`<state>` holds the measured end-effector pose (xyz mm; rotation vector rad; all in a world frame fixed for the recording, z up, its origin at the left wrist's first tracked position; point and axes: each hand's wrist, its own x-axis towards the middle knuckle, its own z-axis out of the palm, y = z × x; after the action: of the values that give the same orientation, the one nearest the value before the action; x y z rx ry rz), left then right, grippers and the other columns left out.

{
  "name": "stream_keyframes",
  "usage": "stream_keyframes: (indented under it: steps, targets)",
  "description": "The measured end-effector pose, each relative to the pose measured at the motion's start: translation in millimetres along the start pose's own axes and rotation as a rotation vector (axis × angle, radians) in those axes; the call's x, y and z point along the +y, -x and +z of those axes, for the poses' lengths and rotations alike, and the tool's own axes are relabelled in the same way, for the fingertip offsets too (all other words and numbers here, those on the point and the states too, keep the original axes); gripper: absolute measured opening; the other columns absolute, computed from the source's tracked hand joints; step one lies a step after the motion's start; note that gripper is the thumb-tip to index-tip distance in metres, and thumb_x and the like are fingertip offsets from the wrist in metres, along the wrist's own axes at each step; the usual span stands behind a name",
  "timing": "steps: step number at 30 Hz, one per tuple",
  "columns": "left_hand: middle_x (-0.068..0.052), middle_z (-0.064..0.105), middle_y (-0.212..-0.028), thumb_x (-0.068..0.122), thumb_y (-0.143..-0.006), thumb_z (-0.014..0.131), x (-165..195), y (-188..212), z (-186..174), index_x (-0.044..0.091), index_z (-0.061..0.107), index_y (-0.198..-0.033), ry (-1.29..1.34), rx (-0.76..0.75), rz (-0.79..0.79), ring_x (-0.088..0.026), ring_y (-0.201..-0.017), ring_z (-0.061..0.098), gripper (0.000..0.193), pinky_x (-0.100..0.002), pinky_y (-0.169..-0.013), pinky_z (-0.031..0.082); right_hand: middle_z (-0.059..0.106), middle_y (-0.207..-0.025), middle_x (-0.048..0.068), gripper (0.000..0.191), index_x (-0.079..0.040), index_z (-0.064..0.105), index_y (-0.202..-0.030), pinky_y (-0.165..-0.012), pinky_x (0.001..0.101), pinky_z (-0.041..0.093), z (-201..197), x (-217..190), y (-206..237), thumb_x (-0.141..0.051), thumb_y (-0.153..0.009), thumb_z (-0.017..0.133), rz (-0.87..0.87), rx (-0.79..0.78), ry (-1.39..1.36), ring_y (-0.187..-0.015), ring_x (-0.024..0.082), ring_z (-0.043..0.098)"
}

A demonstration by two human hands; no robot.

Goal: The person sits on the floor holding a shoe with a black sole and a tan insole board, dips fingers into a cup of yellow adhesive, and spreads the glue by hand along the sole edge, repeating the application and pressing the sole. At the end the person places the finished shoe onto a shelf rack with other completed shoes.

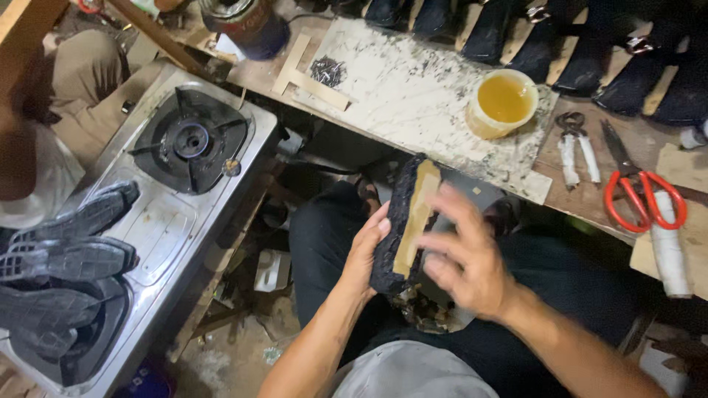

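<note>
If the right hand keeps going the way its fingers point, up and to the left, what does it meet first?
Most likely the dark shoe upper with its tan insole strip, held by the left hand. The right hand is blurred and its fingers already overlap that piece, so whether they touch it is unclear.

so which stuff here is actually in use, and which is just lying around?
In use:
- black shoe upper with tan insole, held by left hand
- right hand, blurred, on the shoe upper

Lying about:
- cup of yellow glue on marble slab
- red scissors
- pliers
- thread spool
- nails
- black soles on gas stove
</note>
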<state>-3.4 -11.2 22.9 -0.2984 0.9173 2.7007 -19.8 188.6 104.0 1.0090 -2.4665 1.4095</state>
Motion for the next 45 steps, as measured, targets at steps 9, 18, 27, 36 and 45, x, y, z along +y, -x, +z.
stream_keyframes:
  steps: [9, 18, 27, 36, 45]
  targets:
    - [-0.014, 0.059, -0.142, 0.021, -0.099, 0.058, -9.2, -6.5, 0.9, -0.002, 0.038, -0.156, -0.063, -0.029, -0.01, -0.019, -0.125, 0.061, 0.065, -0.033, -0.106, 0.05, 0.042, -0.158, 0.023, 0.034, -0.011, 0.076, -0.122, -0.125, 0.0557, 0.025, 26.2, -19.3, 19.9, -0.026, -0.096, 0.06, -0.061, -0.032, 0.063, -0.154, 0.047, 0.026]
    - [-0.013, 0.063, -0.136, 0.023, -0.1, 0.06, -12.1, -3.0, -2.7, -0.001, 0.043, -0.153, 0.019, 0.041, -0.149, -0.017, -0.117, 0.064, 0.061, -0.031, -0.098, 0.054, 0.044, -0.157, 0.018, 0.03, -0.013, 0.078, -0.117, -0.127, 0.0545, 0.025, 18.8, -6.8, 15.8, -0.025, -0.096, 0.06, -0.186, -0.063, 0.015, -0.155, 0.045, 0.026]
    - [-0.013, 0.065, -0.128, 0.024, -0.1, 0.062, -10.2, -4.2, -4.5, -0.002, 0.046, -0.151, 0.006, 0.041, -0.193, -0.018, -0.109, 0.066, 0.06, -0.03, -0.089, 0.056, 0.043, -0.157, 0.019, 0.027, -0.011, 0.078, -0.114, -0.127, 0.0538, 0.027, 8.6, -8.4, 8.7, -0.023, -0.096, 0.061, -0.129, -0.088, -0.064, -0.155, 0.044, 0.029]
    - [-0.009, 0.069, -0.115, 0.025, -0.1, 0.06, -23.4, -6.3, -18.1, 0.002, 0.056, -0.142, 0.042, 0.045, -0.224, -0.015, -0.093, 0.07, 0.048, -0.028, -0.075, 0.06, 0.051, -0.149, 0.014, 0.027, -0.011, 0.078, -0.112, -0.123, 0.058, 0.032, 17.1, -6.3, 8.3, -0.026, -0.094, 0.065, -0.252, -0.063, 0.051, -0.147, 0.043, 0.038]
    - [-0.01, 0.073, -0.101, 0.034, -0.101, 0.064, -35.2, -8.2, -28.2, 0.002, 0.067, -0.121, 0.281, 0.093, -0.417, -0.018, -0.081, 0.071, 0.038, -0.03, -0.067, 0.06, 0.053, -0.145, 0.011, 0.032, -0.018, 0.073, -0.123, -0.119, 0.0611, 0.033, 27.6, 5.9, 20.9, -0.032, -0.094, 0.069, -0.349, -0.019, 0.298, -0.142, 0.041, 0.043]
